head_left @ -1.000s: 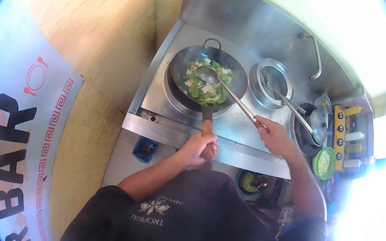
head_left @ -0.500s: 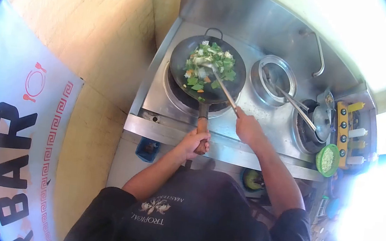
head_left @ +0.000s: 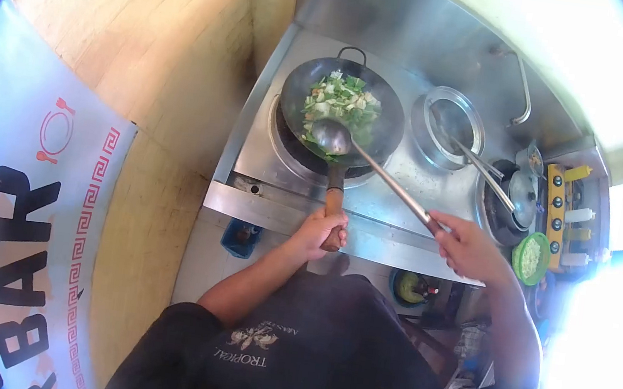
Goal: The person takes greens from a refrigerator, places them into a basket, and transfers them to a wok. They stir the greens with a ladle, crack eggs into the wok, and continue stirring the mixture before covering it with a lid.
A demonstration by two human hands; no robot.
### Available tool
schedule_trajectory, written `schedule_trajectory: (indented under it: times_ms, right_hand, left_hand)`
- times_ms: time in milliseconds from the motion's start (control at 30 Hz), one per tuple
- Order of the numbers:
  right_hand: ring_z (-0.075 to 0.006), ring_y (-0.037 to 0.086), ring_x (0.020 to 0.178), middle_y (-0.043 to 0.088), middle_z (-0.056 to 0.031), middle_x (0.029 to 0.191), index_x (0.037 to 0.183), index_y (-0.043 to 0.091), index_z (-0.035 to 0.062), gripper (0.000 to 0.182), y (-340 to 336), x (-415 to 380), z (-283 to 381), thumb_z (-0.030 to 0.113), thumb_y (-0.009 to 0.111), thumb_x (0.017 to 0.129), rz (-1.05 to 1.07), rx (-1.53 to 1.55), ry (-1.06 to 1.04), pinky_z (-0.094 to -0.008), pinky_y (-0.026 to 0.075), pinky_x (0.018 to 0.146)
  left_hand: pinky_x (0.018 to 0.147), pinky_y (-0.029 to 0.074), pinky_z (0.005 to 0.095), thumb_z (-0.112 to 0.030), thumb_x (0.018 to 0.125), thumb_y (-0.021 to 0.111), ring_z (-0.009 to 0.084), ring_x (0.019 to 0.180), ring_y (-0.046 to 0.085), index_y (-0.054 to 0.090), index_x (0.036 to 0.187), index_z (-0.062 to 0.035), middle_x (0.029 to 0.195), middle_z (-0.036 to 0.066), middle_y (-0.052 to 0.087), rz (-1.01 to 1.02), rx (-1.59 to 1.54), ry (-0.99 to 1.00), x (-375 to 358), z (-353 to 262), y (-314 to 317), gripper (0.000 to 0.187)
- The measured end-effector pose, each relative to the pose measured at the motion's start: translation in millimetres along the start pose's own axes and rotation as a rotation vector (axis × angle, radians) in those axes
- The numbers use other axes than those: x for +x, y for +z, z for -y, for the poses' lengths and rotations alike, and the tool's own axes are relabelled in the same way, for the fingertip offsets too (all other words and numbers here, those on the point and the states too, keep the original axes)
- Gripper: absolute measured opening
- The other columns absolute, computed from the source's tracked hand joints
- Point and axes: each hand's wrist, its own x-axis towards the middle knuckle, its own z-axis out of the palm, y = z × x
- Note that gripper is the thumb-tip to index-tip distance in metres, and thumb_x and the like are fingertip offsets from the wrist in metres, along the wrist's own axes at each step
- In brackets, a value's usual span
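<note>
A dark wok (head_left: pixel 389 118) sits over the left burner, with chopped green and white vegetables (head_left: pixel 345 101) in its middle. My left hand (head_left: pixel 320 231) is wrapped round the wok's wooden handle (head_left: pixel 334 199). The long handle of a metal ladle (head_left: pixel 332 136) is held in my right hand (head_left: pixel 468 247), above the front edge of the stove. The ladle's bowl is inside the wok, on the side near the wok handle, against the edge of the vegetables. Light steam hangs over the food.
Right of the wok stands a round metal pot (head_left: pixel 421 134) with long-handled utensils in it. Beyond it are a lidded pot (head_left: pixel 521 198), a green basket (head_left: pixel 531 258) of pale food and squeeze bottles (head_left: pixel 579 215). A blue container (head_left: pixel 241 239) is below the stove. A banner (head_left: pixel 38 200) hangs at left.
My right hand has moved right and toward my body, drawing the ladle's bowl from the vegetables to the wok's near side. The vegetables have shifted. My left hand still grips the handle.
</note>
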Motion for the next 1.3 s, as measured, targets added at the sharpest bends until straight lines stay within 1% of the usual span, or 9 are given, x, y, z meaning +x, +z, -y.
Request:
schedule_trajectory:
  times_ms: [67,133,167,467,533,667,833,967,1300]
  right_hand:
    - [-0.0293,0.062,0.069,0.063,-0.0166,0.078,0.128,0.049,0.0106,0.039,10,-5,-9,0.017,0.047,0.09,0.041,-0.06,-0.003,-0.041,0.047,0.061]
    - [-0.0325,0.062,0.07,0.063,-0.0164,0.078,0.133,0.042,0.0128,0.042,39,22,-44,0.015,0.044,0.09,-0.135,-0.427,-0.285,-0.0452,0.049,0.063]
    - [-0.0384,0.061,0.076,0.062,-0.0197,0.083,0.135,0.037,0.0146,0.045,67,63,-76,0.015,0.042,0.091,-0.088,-0.699,-0.17,-0.0487,0.049,0.067]
    - [-0.0406,0.06,0.082,0.06,-0.0232,0.092,0.13,0.043,0.0154,0.04,77,175,-42,0.016,0.047,0.09,-0.493,-0.319,-0.195,-0.0492,0.048,0.072]
    - [-0.0415,0.06,0.08,0.06,-0.0228,0.091,0.128,0.044,0.0151,0.038,72,210,-41,0.016,0.046,0.09,-0.448,-0.077,-0.41,-0.0506,0.048,0.071]
    - [-0.0424,0.061,0.077,0.06,-0.0227,0.089,0.128,0.042,0.0148,0.039,71,170,-39,0.014,0.047,0.089,-0.289,-0.2,-0.482,-0.0512,0.048,0.069]
    - [-0.0366,0.062,0.076,0.059,-0.0195,0.089,0.135,0.038,0.0209,0.049,65,74,-46,0.009,0.045,0.088,-0.179,-0.732,-0.198,-0.0482,0.05,0.067]
    - [-0.0319,0.063,0.076,0.058,-0.0163,0.091,0.137,0.037,0.0257,0.053,34,77,-40,0.007,0.044,0.087,-0.26,-0.817,-0.16,-0.0443,0.051,0.067]
    - [-0.0337,0.063,0.085,0.061,-0.0164,0.097,0.127,0.051,0.0216,0.043,-5,73,-47,0.009,0.052,0.086,-0.356,-0.934,-0.08,-0.0433,0.051,0.071]
  left_hand:
    - [0.051,0.046,0.0319,-0.01,0.083,0.06,0.0156,0.06,0.053,0.047,0.09,-0.0062,0.073,0.004,0.05,-0.013,0.023,0.008,0,-4,-1,0.015]
    - [0.052,0.047,0.0324,-0.013,0.085,0.061,0.0154,0.061,0.053,0.047,0.093,-0.008,0.076,0.005,0.051,0.021,0.021,-0.012,4,-1,-9,0.016]
    - [0.052,0.047,0.0324,-0.013,0.085,0.061,0.0154,0.061,0.053,0.047,0.093,-0.008,0.076,0.005,0.051,0.018,0.016,-0.009,5,0,-12,0.016]
    - [0.052,0.046,0.0341,-0.021,0.09,0.058,0.0167,0.061,0.053,0.042,0.103,-0.0132,0.077,0.004,0.052,0.061,-0.095,-0.2,12,-10,-45,0.022]
    - [0.052,0.046,0.033,-0.022,0.09,0.057,0.0167,0.06,0.052,0.043,0.103,-0.0135,0.075,0.003,0.051,0.061,-0.068,-0.19,13,-11,-44,0.021]
    - [0.051,0.045,0.0311,-0.019,0.089,0.057,0.0154,0.058,0.052,0.043,0.103,-0.0125,0.072,0.003,0.051,0.054,-0.047,-0.195,12,-18,-41,0.021]
    - [0.052,0.045,0.031,-0.015,0.086,0.058,0.0145,0.058,0.051,0.05,0.096,-0.0096,0.073,0.003,0.051,-0.052,0.133,-0.116,15,-6,-41,0.014]
    - [0.055,0.046,0.0331,-0.01,0.083,0.061,0.015,0.059,0.051,0.048,0.084,-0.0056,0.07,0.005,0.049,0.042,-0.076,-0.102,-47,7,60,0.014]
    - [0.051,0.045,0.0343,-0.008,0.082,0.06,0.0153,0.057,0.051,0.049,0.085,-0.0047,0.07,0.004,0.049,0.02,-0.024,-0.046,3,-2,-5,0.011]
